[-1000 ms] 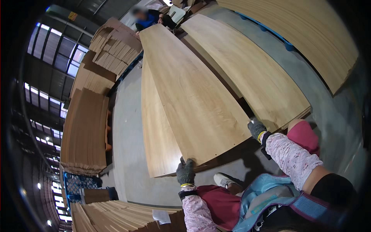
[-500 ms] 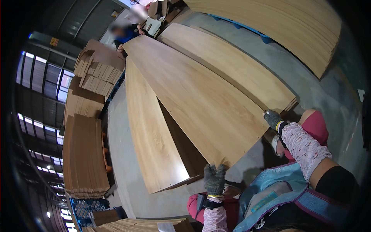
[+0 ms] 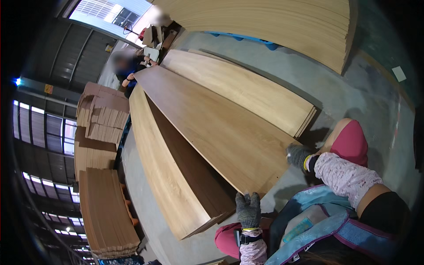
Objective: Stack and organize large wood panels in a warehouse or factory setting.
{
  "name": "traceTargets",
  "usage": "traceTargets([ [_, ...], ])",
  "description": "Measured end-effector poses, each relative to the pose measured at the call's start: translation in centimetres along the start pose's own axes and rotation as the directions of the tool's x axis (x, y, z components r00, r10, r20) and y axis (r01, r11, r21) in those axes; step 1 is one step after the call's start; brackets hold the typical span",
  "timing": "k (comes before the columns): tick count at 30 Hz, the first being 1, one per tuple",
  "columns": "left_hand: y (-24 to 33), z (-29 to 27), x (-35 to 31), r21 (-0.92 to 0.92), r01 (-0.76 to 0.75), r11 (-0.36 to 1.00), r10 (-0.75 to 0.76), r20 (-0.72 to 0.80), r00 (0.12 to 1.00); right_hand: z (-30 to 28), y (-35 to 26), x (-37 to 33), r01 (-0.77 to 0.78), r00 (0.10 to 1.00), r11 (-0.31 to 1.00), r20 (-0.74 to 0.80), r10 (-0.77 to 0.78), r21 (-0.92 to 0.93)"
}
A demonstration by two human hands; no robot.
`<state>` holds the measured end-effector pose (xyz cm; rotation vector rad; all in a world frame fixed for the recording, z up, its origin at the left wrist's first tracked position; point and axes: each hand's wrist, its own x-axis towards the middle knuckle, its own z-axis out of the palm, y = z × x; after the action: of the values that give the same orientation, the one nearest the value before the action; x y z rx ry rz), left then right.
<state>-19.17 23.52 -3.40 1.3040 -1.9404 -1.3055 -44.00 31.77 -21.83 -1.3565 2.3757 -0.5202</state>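
Both gloved hands, left hand point(image 3: 248, 210) and right hand point(image 3: 299, 155), grip veneer sheet point(image 3: 216, 128).

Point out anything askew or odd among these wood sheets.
The held veneer sheet is tilted, its near edge raised by the left hand and right hand above the low stack. A co-worker stands at its far end. No damage shows.

Tan wood-grain veneer sheet point(image 3: 221, 128); grey knit gloves on both hands — floral pink sleeves point(image 3: 344, 174)
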Motion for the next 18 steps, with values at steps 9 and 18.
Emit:
traceTargets([
  [9,9.7,4.1,1.0,0.055,-0.269,0.962,0.269,0.009,0.963,-5.8,-3.6,-6.2,0.441,0.863,0.843,-0.403,-0.304,0.308],
  [18,13.4,9.8,-0.2,-0.250,-0.146,0.957,0.226,0.330,0.917,-9.0,-4.2,-4.9,0.132,0.743,0.850,-0.618,0.256,0.511],
])
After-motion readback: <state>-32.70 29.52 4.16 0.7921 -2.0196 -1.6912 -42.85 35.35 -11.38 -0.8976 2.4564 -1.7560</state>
